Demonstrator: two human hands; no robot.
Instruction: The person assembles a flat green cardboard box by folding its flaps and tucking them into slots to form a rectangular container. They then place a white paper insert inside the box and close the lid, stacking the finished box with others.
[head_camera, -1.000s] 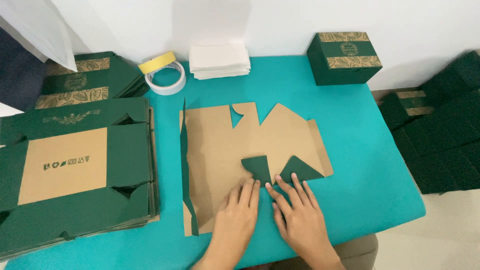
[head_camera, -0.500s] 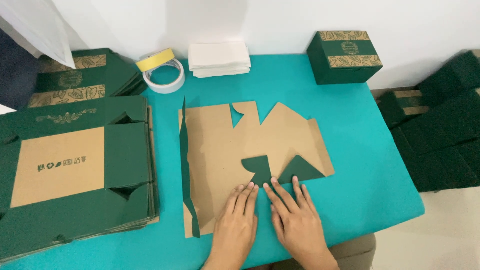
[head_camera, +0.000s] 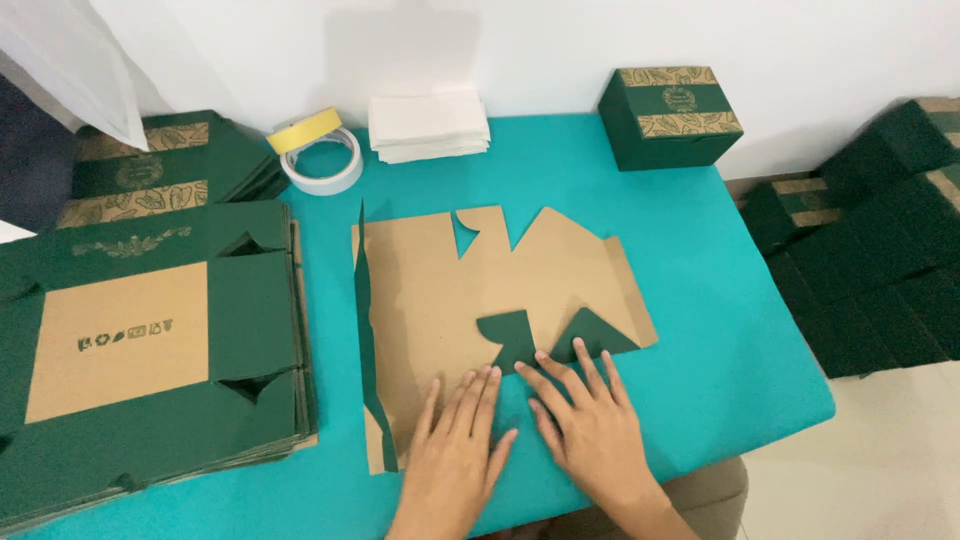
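A flat box blank (head_camera: 470, 290) lies brown side up on the teal table (head_camera: 700, 300), with two green flaps folded over near its front edge and a green strip raised along its left side. My left hand (head_camera: 455, 445) presses flat on the blank's front part, fingers spread. My right hand (head_camera: 585, 420) lies flat beside it, fingertips touching the folded green flaps (head_camera: 560, 335). Neither hand grips anything.
A stack of flat green blanks (head_camera: 140, 350) fills the table's left side, more behind it (head_camera: 150, 165). Two tape rolls (head_camera: 318, 155), a pile of white sheets (head_camera: 428, 122) and an assembled green box (head_camera: 672, 115) stand at the back. Green boxes (head_camera: 870, 230) are piled right of the table.
Both hands have slid a little toward me along the blank's front edge, staying flat on it. The blank has not moved.
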